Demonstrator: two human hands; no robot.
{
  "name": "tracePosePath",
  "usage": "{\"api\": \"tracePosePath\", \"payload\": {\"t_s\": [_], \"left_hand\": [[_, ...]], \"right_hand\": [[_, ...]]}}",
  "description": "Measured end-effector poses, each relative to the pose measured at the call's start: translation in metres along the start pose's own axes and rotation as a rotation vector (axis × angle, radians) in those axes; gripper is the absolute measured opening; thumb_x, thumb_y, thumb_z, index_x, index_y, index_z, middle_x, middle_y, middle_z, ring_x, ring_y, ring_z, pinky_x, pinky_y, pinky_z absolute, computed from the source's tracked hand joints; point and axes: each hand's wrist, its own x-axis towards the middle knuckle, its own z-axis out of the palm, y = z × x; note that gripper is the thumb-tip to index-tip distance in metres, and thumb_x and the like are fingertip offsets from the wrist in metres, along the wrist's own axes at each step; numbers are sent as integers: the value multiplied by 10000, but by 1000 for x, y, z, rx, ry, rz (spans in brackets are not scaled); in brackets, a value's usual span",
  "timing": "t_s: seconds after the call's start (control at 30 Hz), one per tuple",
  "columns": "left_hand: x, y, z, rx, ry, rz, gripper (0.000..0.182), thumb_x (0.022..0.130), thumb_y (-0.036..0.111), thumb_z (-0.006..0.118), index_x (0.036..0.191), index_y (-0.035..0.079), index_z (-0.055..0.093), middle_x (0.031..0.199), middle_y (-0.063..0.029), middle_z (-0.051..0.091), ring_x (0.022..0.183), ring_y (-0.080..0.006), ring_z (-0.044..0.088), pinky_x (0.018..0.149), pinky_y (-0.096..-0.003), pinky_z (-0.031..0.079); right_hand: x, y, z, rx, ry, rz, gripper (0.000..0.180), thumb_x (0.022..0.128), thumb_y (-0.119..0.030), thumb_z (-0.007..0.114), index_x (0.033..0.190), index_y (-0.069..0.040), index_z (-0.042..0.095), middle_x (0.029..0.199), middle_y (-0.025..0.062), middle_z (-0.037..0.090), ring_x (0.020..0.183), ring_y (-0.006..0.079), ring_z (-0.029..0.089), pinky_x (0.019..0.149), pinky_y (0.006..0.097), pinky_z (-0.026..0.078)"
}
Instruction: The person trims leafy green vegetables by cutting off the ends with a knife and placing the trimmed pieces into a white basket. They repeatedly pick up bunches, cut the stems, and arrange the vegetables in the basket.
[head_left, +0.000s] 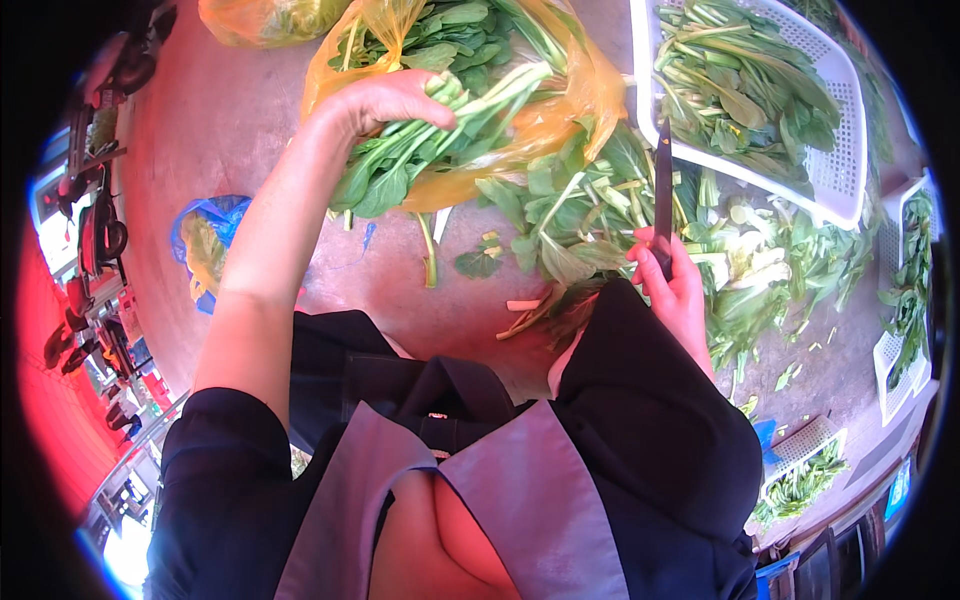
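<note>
My left hand (397, 101) grips a bunch of leafy green stalks (405, 154) over an orange plastic bag (517, 154). More greens (465, 37) fill the bag's mouth. In my right hand (671, 281) is a knife (663, 187), its dark blade pointing away from me. Beneath and beside the knife lies a heap of loose leaves and stems (592, 202) on the floor. Beyond it, at the upper right, a white perforated plastic basket (836, 176) holds a layer of greens (742, 90).
A blue plastic bag (225, 210) lies on the floor at left, and another orange bag (270, 19) at the top. Trimmed leaves (757, 277) spread along the right. Further white baskets with greens (911, 262) stand at the right rim. Parked scooters (101, 225) line the far left.
</note>
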Motion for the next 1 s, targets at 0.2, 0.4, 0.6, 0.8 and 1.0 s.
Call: {"api": "tracePosePath", "payload": {"t_s": [0.2, 0.4, 0.6, 0.8, 1.0], "left_hand": [[-45, 14, -9, -242, -56, 114, 423, 690, 80, 715, 1077, 24, 554, 942, -11, 595, 859, -108, 567, 822, -257, 478], [-29, 25, 62, -135, -394, 185, 294, 696, 84, 704, 951, 38, 566, 829, 33, 559, 769, -61, 498, 700, -219, 430], [-33, 38, 72, -113, -82, 196, 263, 714, 75, 681, 955, 46, 581, 852, 28, 582, 777, -63, 521, 729, -235, 449], [-7, 24, 157, 420, 49, 516, 294, 700, 131, 655, 962, 35, 562, 817, -91, 597, 763, -167, 580, 721, -313, 464], [-15, 8, 199, 149, 213, 494, 276, 716, 106, 640, 960, 44, 526, 838, -96, 572, 762, -168, 554, 714, -299, 456]], "right_hand": [[44, -34, 22, 38, -76, -70, 286, 884, -168, 625, 1129, -34, 567, 756, -26, 557, 591, 39, 454, 533, 193, 379], [95, -44, 37, 304, -205, -110, 352, 824, -249, 706, 1081, -45, 579, 668, -40, 503, 505, 39, 426, 445, 197, 342], [73, -25, 16, 109, -28, 91, 324, 826, -289, 701, 994, -36, 590, 675, -25, 532, 522, 47, 485, 438, 192, 394], [53, -12, 22, 241, -90, 136, 289, 872, -305, 646, 912, -31, 565, 631, -3, 552, 496, 62, 510, 427, 195, 384], [47, -6, 24, 352, -81, 203, 258, 873, -270, 650, 948, -43, 553, 618, -14, 522, 485, 51, 482, 427, 197, 382]]}}
